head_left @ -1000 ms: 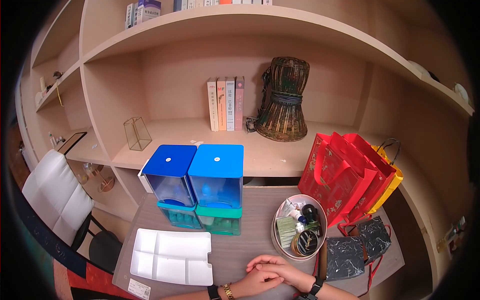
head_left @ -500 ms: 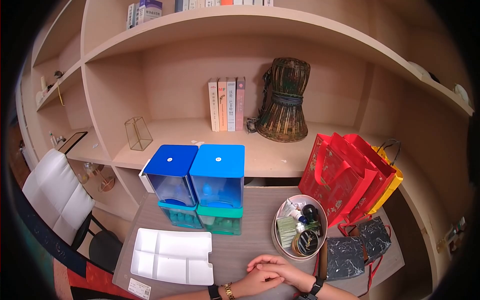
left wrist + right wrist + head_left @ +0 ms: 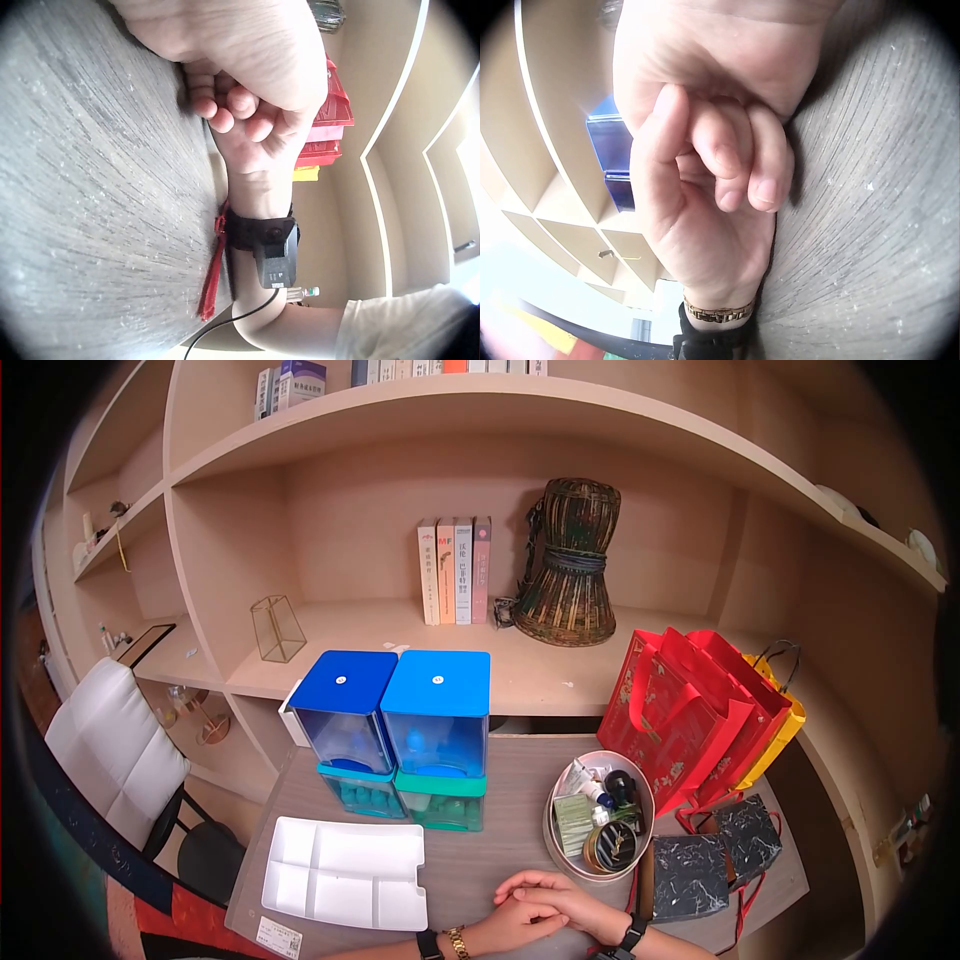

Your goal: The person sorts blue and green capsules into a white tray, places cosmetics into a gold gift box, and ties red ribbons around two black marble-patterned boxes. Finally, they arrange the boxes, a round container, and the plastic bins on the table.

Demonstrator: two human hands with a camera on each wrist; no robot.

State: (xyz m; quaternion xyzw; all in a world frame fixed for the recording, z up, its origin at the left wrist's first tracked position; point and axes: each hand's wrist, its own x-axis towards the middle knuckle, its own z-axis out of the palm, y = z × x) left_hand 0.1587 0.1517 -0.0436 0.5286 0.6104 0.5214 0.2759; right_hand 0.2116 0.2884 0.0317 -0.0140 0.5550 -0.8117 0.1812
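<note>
My left hand [image 3: 510,928], with a gold bracelet and a black strap at its wrist, lies against my right hand [image 3: 590,912] at the table's front edge. The two hands are loosely clasped, the right one's fingers reaching over the left. In the left wrist view, curled fingertips [image 3: 221,120] show between the palms. The right wrist view has the left hand [image 3: 709,232] below, its fingers loosely bent against the right. Neither hand holds an object. Nearest to the left is a white divided tray [image 3: 365,850]; nearest to the right, a round tub [image 3: 549,822] of bottles and small items.
Blue-lidded clear boxes [image 3: 435,725] stand on green-tinted boxes [image 3: 440,805] at the back left. Red paper bags [image 3: 665,725] and a yellow bag [image 3: 775,745] stand at right, behind black marbled boxes [image 3: 690,875]. Behind the table [image 3: 520,780], a shelf holds books [image 3: 460,570] and a woven basket [image 3: 570,575].
</note>
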